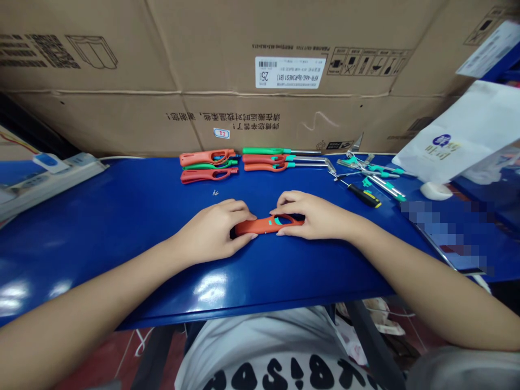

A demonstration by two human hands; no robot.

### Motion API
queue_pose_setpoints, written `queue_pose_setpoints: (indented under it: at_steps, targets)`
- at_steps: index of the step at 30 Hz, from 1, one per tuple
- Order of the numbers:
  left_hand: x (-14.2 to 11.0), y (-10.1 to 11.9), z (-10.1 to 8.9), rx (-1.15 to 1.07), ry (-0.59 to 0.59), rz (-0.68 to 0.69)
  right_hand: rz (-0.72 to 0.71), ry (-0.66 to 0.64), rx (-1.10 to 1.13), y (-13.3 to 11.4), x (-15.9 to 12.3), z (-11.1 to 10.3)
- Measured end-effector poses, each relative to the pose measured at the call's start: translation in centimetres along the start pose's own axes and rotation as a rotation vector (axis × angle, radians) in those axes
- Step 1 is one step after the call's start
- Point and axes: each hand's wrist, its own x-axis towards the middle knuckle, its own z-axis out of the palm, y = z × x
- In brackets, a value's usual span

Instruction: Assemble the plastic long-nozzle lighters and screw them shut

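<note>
Between my two hands, just above or on the blue tabletop, lies an orange lighter handle (262,225) with a teal trigger showing in its loop. My left hand (221,227) is closed around its left end, thumb on the near side and fingers on the far side. The right end, by the trigger loop, is gripped by my right hand (309,214). Beyond them are orange, red and green handle shells (209,174), stacked side by side. To their right lie long-nosed lighters (264,167) with metal tubes. A few tiny screws (215,193) rest in front of the shells.
A black and yellow screwdriver (364,195) and a pile of metal tubes with teal parts (382,181) lie at the right. A white paper bag (463,130), a phone-like device (450,238) and a power strip (77,168) flank the work area. Cardboard (227,54) stands behind.
</note>
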Motion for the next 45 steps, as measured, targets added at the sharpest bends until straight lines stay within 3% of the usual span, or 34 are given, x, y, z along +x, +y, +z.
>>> queue_pose_setpoints:
  at_steps: [5, 10, 13, 27, 36, 45]
  targets:
    - [-0.1, 0.3, 0.2, -0.004, -0.003, -0.029, 0.073, -0.018, -0.068, -0.7, -0.1, 0.1]
    - [-0.3, 0.9, 0.5, 0.341, -0.039, 0.082, -0.045, -0.090, -0.390, -1.5, 0.2, 0.3]
    - [-0.3, 0.8, 0.8, 0.377, -0.024, 0.113, -0.106, -0.113, -0.465, -1.4, 0.4, 0.3]
    - [-0.1, 0.9, 1.0, -0.028, -0.070, 0.031, -0.169, -0.053, -0.228, -0.9, 0.1, 0.2]
    - [-0.1, 0.9, 0.7, -0.027, -0.084, 0.035, -0.175, -0.041, -0.234, -1.3, 0.0, 0.1]
    - [0.2, -0.8, -0.8, 0.037, -0.063, 0.021, -0.029, 0.003, -0.263, -0.6, -0.4, -1.8]
